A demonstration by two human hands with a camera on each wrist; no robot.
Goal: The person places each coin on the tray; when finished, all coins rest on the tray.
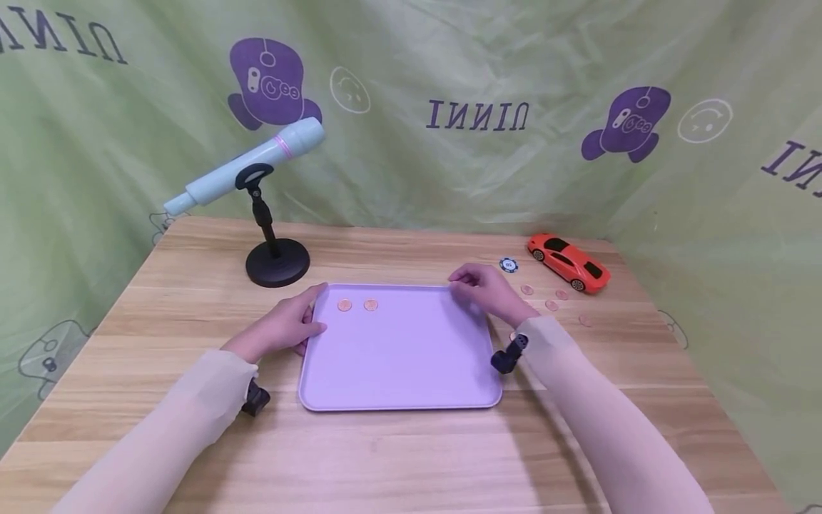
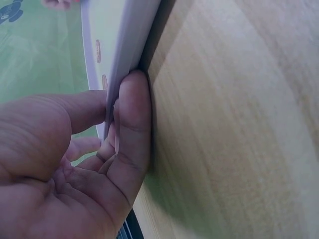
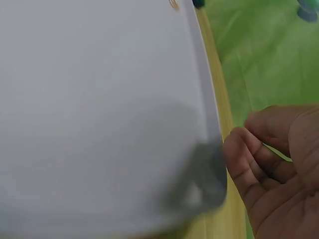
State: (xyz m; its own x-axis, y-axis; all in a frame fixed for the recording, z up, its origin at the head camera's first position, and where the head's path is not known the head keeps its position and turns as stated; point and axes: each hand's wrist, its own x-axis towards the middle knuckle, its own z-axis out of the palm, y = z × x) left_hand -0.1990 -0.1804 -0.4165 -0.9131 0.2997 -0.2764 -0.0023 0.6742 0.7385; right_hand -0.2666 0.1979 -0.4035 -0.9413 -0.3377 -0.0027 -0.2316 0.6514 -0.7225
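- Left hand point(image 1: 285, 327) pinches the left rim of the tray point(image 1: 398, 350), central on the table point(image 1: 160, 307).
- Right hand point(image 1: 491, 291), at its far right corner: cannot tell its grip.
- Apparently positioning it; next calls for level handling under both coins point(image 1: 370, 305).

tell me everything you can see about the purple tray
The tray is pale purple and rectangular, with rounded corners and a low raised rim, apparently smooth plastic. It sits right side up, roughly level, at the middle of the wooden table; whether its underside fully rests there is unclear. Two copper-coloured discs lie in its far left part. The left hand grips its left edge; the right hand is at its far right corner, contact uncertain.
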